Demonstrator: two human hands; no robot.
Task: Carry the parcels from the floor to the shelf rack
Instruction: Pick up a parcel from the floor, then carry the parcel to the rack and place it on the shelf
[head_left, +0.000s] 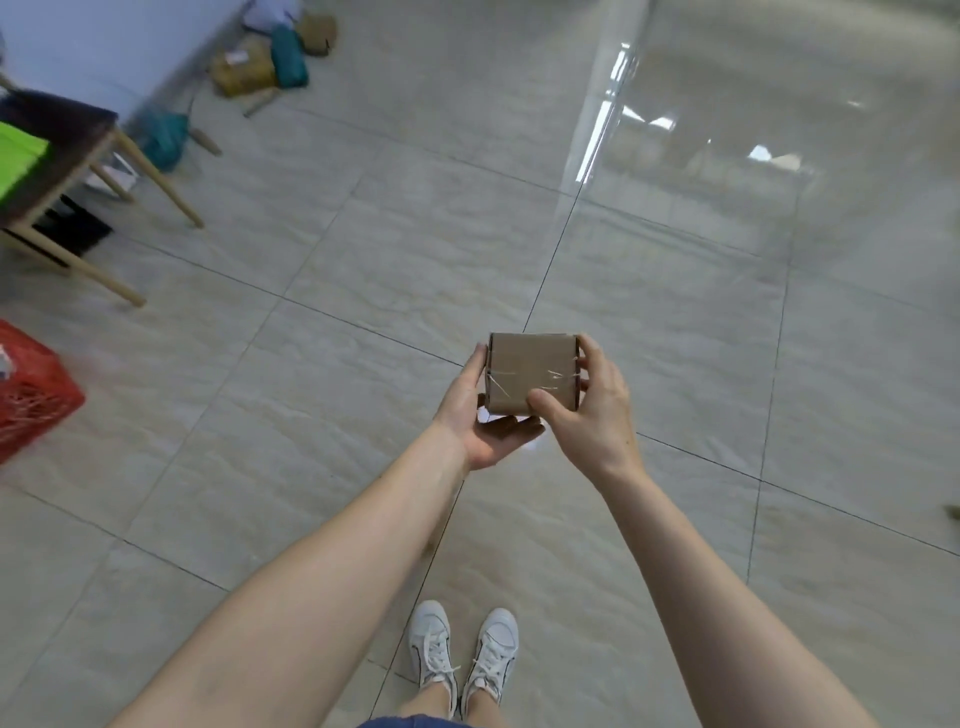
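Glossy pale floor tiles (322, 332) fill the room, with parcels (260, 65) heaped by the far wall. Both the left hand (480, 415) and right hand (592, 410) clasp a small cardboard box (524, 371).

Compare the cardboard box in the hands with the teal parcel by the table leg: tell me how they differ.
The cardboard box is brown, rigid and square-edged; the teal parcel is a soft, rounded bag shape. The box is held off the floor between the left hand and right hand; the teal parcel lies on the floor near the table leg. The box is sharp, the parcel blurred. Both look like wrapped packages.
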